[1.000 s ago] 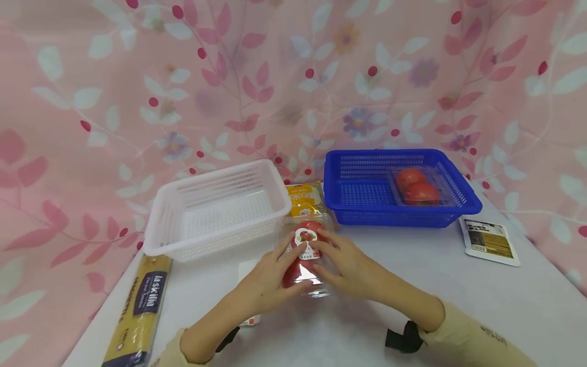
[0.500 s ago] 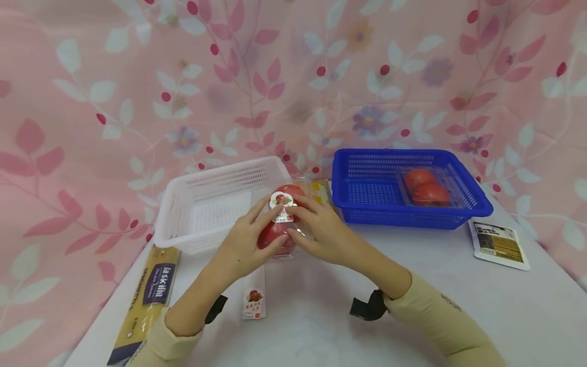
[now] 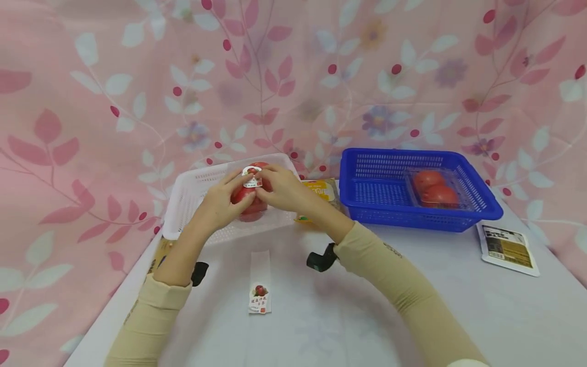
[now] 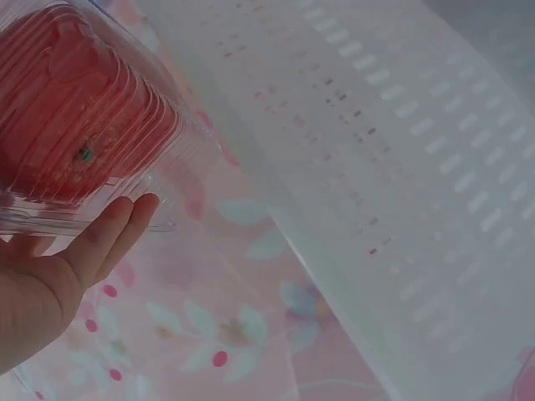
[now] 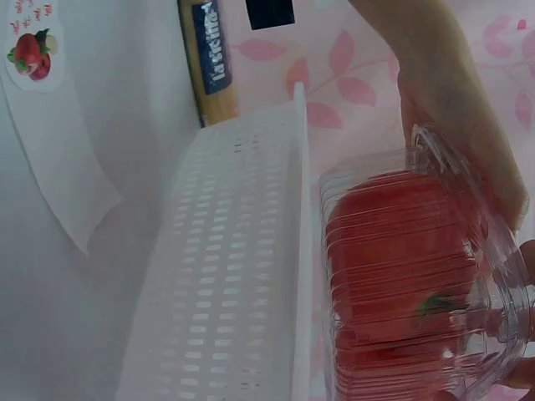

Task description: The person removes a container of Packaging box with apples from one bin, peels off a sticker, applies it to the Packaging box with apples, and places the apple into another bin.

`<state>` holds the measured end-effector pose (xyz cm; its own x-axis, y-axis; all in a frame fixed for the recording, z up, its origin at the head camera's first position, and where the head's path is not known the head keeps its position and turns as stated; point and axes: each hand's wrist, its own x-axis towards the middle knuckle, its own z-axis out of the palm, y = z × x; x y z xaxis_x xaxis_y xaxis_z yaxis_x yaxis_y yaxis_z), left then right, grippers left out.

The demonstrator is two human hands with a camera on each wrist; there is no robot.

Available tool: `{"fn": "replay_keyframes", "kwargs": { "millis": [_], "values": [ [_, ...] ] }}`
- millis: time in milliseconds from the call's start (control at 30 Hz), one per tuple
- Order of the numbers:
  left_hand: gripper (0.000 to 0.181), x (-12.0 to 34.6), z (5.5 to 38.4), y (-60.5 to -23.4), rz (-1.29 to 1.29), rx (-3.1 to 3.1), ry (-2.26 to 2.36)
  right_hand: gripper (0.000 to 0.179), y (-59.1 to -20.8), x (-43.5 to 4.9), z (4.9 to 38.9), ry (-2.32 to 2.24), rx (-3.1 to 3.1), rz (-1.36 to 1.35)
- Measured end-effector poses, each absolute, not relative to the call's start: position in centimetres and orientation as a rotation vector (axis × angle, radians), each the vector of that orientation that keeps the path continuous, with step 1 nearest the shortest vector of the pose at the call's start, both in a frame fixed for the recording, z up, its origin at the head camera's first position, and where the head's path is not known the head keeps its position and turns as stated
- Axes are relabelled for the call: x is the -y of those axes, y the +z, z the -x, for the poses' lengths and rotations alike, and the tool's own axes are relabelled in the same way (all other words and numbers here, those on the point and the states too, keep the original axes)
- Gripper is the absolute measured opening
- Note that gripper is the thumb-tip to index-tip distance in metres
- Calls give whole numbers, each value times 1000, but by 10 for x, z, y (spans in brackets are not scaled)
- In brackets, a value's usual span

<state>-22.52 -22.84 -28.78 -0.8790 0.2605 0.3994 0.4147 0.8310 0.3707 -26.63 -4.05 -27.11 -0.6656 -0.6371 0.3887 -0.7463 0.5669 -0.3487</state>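
Observation:
Both my hands hold a clear plastic box of red tomatoes (image 3: 251, 206) up over the white basket (image 3: 181, 216). My left hand (image 3: 219, 204) grips its left side, my right hand (image 3: 285, 189) its right, fingertips meeting near the white fruit sticker (image 3: 252, 177) on top. From beneath, the left wrist view shows the box's ribbed plastic (image 4: 84, 125) and a tomato's stem end. In the right wrist view, the box hangs beside the basket's rim (image 5: 303, 251), at the near wall.
A blue basket (image 3: 373, 196) at the right back holds another tomato box (image 3: 439, 195). A yellow packet (image 3: 323, 189) lies between the baskets, a flat pouch (image 3: 509, 248) far right. A paper strip (image 3: 260, 283) lies in front; a spaghetti pack (image 5: 209, 58) lies left of the white basket.
Both hands have carried the tomato box from the table's middle up and left, over the white basket. The paper strip now shows fully; the left arm covers most of the spaghetti pack.

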Motion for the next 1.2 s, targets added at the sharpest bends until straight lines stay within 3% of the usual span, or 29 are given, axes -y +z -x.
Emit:
{"fn": "replay_keyframes", "kwargs": {
  "millis": [533,967,1200],
  "values": [
    [51,282,269,-299,273,2727,-714,37,-295,108,322,854,2650,-1170],
    [44,313,276,-346,230,2839,-761,40,-347,140,336,806,2733,-1316],
    [43,319,271,-355,228,2897,-792,42,-356,142,336,696,2761,-1406]
  ]
}}
